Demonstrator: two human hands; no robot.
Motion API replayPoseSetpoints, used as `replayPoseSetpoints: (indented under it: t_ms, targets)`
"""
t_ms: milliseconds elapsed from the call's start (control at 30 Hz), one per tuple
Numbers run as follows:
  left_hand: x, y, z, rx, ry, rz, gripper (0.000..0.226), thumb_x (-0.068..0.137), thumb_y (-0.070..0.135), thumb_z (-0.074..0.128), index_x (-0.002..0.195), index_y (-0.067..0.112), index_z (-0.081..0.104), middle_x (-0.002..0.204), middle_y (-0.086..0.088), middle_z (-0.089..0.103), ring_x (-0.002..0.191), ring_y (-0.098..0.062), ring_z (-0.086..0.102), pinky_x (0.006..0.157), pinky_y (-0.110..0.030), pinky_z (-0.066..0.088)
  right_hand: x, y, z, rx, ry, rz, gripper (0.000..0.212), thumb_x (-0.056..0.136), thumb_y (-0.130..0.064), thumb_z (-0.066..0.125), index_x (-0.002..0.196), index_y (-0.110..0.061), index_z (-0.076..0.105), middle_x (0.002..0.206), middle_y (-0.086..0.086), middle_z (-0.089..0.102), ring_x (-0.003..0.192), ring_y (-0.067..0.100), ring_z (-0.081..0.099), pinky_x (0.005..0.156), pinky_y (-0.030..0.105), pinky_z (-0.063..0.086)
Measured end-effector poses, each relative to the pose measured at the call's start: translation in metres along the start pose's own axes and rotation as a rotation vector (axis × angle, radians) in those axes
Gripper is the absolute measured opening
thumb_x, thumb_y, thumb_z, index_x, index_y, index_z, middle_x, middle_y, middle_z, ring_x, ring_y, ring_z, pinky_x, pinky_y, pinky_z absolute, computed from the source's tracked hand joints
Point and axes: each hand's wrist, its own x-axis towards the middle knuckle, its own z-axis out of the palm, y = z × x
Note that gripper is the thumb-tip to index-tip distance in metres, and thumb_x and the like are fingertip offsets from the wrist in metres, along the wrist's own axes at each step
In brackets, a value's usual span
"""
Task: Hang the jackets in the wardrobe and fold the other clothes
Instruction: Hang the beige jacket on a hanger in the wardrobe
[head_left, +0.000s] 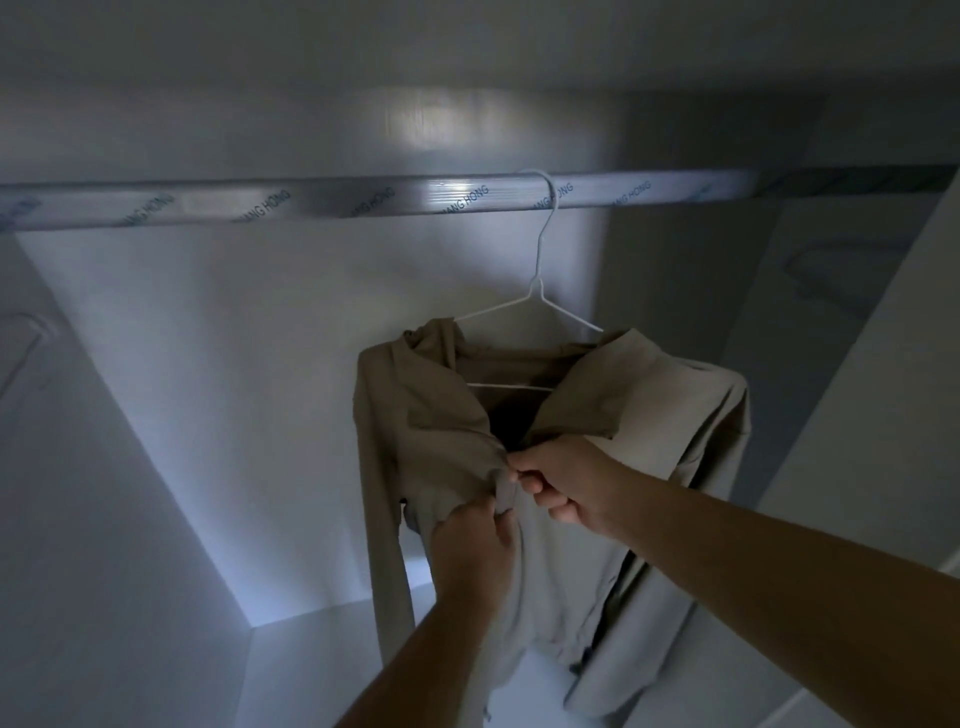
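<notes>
Head view, inside of wardrobe, dim light. 1 beige jacket hangs on a white wire hanger. The hanger hook sits over the rail, right of centre. Rail runs horiz. across the full width, wrapped in clear film w/ printed text. Jacket front faces the camera, collar open at top, and the hanger's bottom bar shows inside the neck opening. Both sleeves hang down at the sides. Hem is low, near the floor panel; can't tell if it touches.

2 hands are on the jacket front, at the centre opening approx. mid-chest. Left hand comes up from below, fingers curled, gripping a bunch of the frame-left front panel at its edge, where the fabric is gathered into creases. Right hand comes in from the right, thumb + index pinching the fabric edge at the same spot, other fingers curled under. The hands are just beside each other, nearly touching. Poss. a zip or button sits between the fingertips, but it's too dark and small to tell. Both forearms are bare.

Wardrobe walls are pale and plain, w/ a brighter patch on the back wall above the rail.
</notes>
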Motion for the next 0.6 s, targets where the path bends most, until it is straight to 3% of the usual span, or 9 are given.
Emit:
replayPoseSetpoints:
  t_ms: [133, 200, 300, 467, 533, 600]
  targets:
    - [-0.004, -0.011, 0.001, 0.051, -0.048, 0.025, 0.034, 0.099, 0.044, 0.035, 0.094, 0.022, 0.060, 0.080, 0.007, 0.056, 0.084, -0.009, 0.061, 0.076, -0.018, 0.043, -0.007, 0.001, 0.010, 0.336, 0.091, -0.195, 0.027, 0.095, -0.014, 0.051, 0.069, -0.010, 0.057, 0.055, -0.001, 0.045, 0.036, 0.004, 0.034, 0.037, 0.015, 0.026]
    - [-0.007, -0.018, 0.003, 0.072, -0.066, 0.009, 0.033, 0.099, 0.043, 0.036, 0.098, 0.023, 0.061, 0.084, 0.008, 0.060, 0.086, -0.008, 0.061, 0.078, -0.018, 0.043, -0.010, -0.014, 0.008, 0.403, 0.117, -0.315, 0.028, 0.095, -0.014, 0.052, 0.069, -0.010, 0.058, 0.055, -0.001, 0.048, 0.034, 0.001, 0.037, 0.037, 0.015, 0.029]
    - [-0.008, -0.022, 0.000, 0.120, -0.063, -0.022, 0.033, 0.098, 0.044, 0.037, 0.105, 0.023, 0.062, 0.099, 0.006, 0.067, 0.093, -0.009, 0.062, 0.083, -0.022, 0.044, -0.018, -0.027, 0.007, 0.321, 0.123, -0.386, 0.030, 0.096, -0.016, 0.051, 0.068, -0.011, 0.060, 0.054, -0.001, 0.049, 0.036, 0.002, 0.037, 0.039, 0.016, 0.028]
    - [-0.004, -0.020, -0.004, 0.095, -0.104, -0.031, 0.031, 0.098, 0.042, 0.039, 0.107, 0.022, 0.061, 0.101, 0.005, 0.068, 0.093, -0.010, 0.062, 0.084, -0.024, 0.048, -0.024, -0.020, 0.009, 0.301, 0.057, -0.402, 0.024, 0.098, -0.017, 0.049, 0.078, -0.010, 0.062, 0.058, 0.000, 0.051, 0.042, 0.005, 0.041, 0.041, 0.017, 0.032]
    - [-0.001, -0.022, -0.009, 0.043, -0.131, -0.026, 0.026, 0.098, 0.037, 0.042, 0.106, 0.022, 0.061, 0.100, 0.007, 0.067, 0.088, -0.007, 0.061, 0.079, -0.022, 0.048, -0.025, -0.021, 0.004, 0.170, 0.038, -0.385, 0.023, 0.098, -0.019, 0.047, 0.084, -0.011, 0.063, 0.060, 0.001, 0.054, 0.045, 0.008, 0.044, 0.043, 0.019, 0.035]
    - [0.004, -0.019, -0.022, -0.054, -0.087, -0.006, 0.018, 0.097, 0.030, 0.047, 0.106, 0.021, 0.059, 0.101, 0.007, 0.065, 0.085, -0.004, 0.057, 0.075, -0.020, 0.046, -0.024, -0.017, -0.007, -0.086, 0.134, -0.442, 0.022, 0.098, -0.021, 0.048, 0.085, -0.012, 0.063, 0.064, -0.001, 0.057, 0.052, 0.011, 0.049, 0.051, 0.025, 0.041]
